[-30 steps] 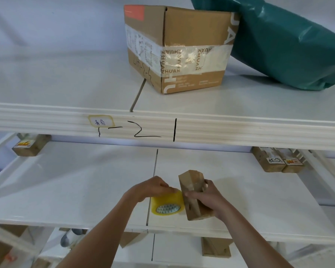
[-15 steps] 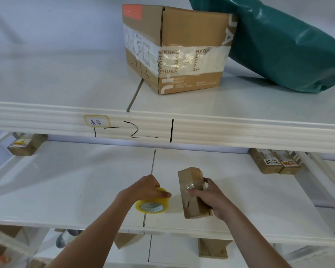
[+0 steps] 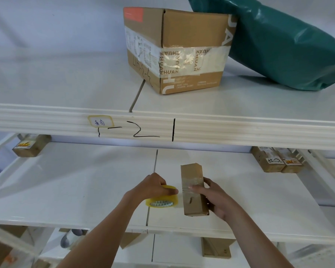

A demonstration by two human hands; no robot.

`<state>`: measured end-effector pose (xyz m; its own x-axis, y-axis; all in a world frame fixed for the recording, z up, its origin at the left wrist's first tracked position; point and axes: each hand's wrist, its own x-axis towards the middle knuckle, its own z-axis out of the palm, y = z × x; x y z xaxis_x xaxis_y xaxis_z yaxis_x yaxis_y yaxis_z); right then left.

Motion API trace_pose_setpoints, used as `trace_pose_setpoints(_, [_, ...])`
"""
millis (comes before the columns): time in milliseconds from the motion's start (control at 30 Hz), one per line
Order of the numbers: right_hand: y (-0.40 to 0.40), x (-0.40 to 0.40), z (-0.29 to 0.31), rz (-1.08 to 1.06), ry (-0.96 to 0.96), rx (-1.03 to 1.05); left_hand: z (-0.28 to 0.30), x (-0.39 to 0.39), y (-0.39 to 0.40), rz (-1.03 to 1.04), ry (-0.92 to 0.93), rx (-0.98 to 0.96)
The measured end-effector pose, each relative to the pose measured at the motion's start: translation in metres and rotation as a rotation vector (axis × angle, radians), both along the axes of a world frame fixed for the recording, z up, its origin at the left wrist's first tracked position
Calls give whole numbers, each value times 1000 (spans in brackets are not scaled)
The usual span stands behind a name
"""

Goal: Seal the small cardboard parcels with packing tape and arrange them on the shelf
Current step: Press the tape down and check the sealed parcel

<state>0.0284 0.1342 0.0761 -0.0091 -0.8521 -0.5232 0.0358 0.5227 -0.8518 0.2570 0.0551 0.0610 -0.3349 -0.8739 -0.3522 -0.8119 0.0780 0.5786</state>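
Left hand [image 3: 153, 187]: fingers curled over a yellow tape roll [image 3: 162, 199], glossy, ring-shaped, on the white shelf [image 3: 66, 190]. Right hand [image 3: 214, 196]: gripping a small cardboard parcel [image 3: 193, 190], thumb on its face; matte brown oblong, clear shiny tape band across it, resting on the shelf.

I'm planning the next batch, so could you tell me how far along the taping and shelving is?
Done: three small parcels sit at the back of the middle shelf. In hand: right hand grips a parcel, left hand holds the tape roll beside it. Left: finishing this wrap and shelving it.
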Motion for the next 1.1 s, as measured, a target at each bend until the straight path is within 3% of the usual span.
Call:
trace_pose_setpoints(333, [6,3,1,62,-108,11,-1,-13,10,32,102,52])
trace_pose_setpoints(667, [0,4,-1,83,57,25,-7,-18,17,96,74,2])
trace_pose_setpoints(933, [-9,17,-6,156,384,19,2,-36,11,13,-94,-127])
trace_pose_setpoints(1100, [-8,12,-5,81,295,80,3,-32,8,-15,-71,-46])
